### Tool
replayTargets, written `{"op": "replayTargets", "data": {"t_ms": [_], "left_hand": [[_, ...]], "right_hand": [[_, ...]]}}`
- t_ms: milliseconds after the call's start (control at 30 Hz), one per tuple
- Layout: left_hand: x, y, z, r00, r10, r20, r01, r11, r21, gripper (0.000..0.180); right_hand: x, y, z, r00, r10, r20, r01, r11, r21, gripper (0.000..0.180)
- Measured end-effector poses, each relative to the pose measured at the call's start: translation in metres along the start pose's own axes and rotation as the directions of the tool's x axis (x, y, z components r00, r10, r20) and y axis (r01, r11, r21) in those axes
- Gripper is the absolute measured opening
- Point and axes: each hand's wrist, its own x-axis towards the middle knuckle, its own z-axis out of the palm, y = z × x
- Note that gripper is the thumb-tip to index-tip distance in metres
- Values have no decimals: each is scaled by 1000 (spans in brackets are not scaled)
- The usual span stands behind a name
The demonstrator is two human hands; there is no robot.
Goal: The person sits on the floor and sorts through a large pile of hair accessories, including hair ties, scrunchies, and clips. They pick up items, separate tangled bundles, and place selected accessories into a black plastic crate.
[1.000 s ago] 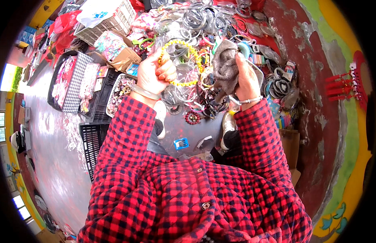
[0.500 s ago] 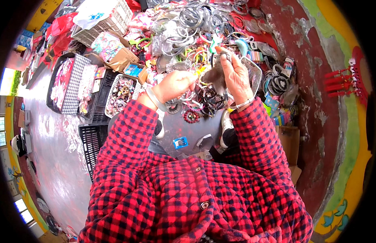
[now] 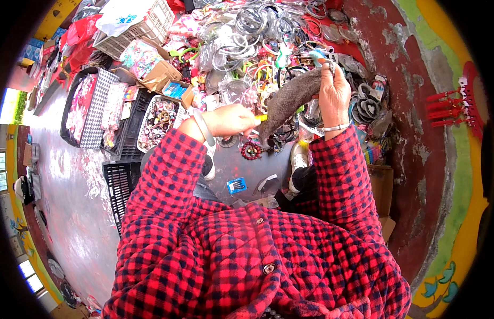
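So the right hand (image 3: pixel 336 101) has its fingers pinched together on the top end of a grey fuzzy strip of cloth (image 3: pixel 292 97). The strip's long axis slants from that pinch down and to the left, with the loose end drooping just below and to the right of the left hand's fingers. So each end has a different hand nearest: right on the upper one, left right beside the lower one.

The left hand (image 3: pixel 228 120) is curled closed around something yellow (image 3: pixel 262 117); only a stub pokes out past the fingertips, pointing right at the strip's edge. Can't tell if it actually touches the cloth or just sits in front of it.

Around that: wrapped hoops (image 3: pixel 248 22) are piled beyond both hands' fingers, and a reddish beaded ring (image 3: pixel 245 152) is below the left fingers.
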Motion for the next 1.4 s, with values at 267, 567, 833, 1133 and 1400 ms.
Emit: {"op": "replayTargets", "data": {"t_ms": [267,567,833,1133,1400], "left_hand": [[17,-33,5,930,281,236,-365,767,528,34],[19,-13,4,801,580,-147,-441,738,511,16],[-3,8,-8,824,384,-417,-468,876,-116,25],[-8,5,-6,911,306,-275,-377,889,-260,18],[-3,-7,-6,915,329,-234,-397,839,-372,16]], "right_hand": [[-18,-36,11,986,-21,168,-51,907,418,23],[-27,-57,-1,822,-111,559,-384,617,687,33],[-26,-51,-6,663,-11,749,-295,915,274,25],[-37,-65,9,675,-368,639,607,770,-198,39],[-48,-53,22,606,-376,701,566,823,-48,39]]}}
